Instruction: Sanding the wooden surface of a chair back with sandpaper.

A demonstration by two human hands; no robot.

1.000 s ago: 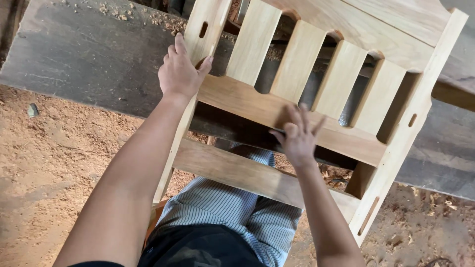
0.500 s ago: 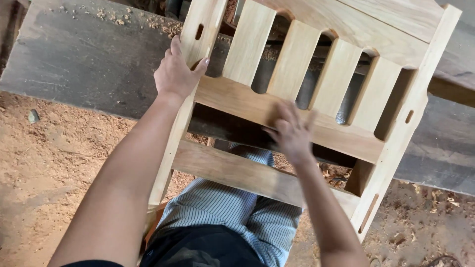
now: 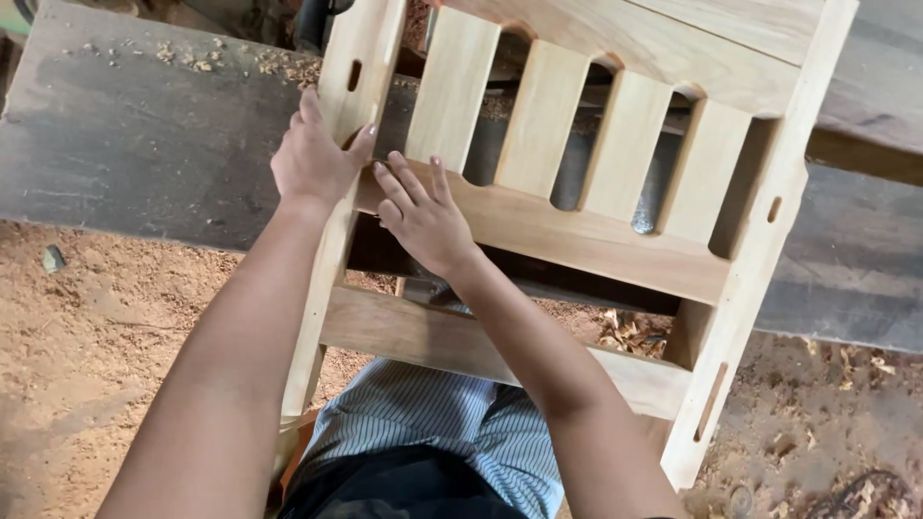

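Note:
A pale wooden slatted frame (image 3: pixel 615 240), like a chair back with several vertical slats and two cross rails, leans tilted against a dark workbench. My left hand (image 3: pixel 312 159) grips its left upright post near the upper cross rail. My right hand (image 3: pixel 423 216) lies flat, fingers spread, on the left end of that upper cross rail, right beside the left hand. The lower rail (image 3: pixel 433 336) crosses above my striped trousers.
The dark grey workbench (image 3: pixel 144 135) runs across the back, with wood chips scattered on it. Sawdust covers the floor (image 3: pixel 87 356) on the left and right. Small slots are cut in the frame's uprights.
My right hand has slid left along the upper cross rail from its middle to the left end, beside the left hand. The left hand has kept its hold on the post.

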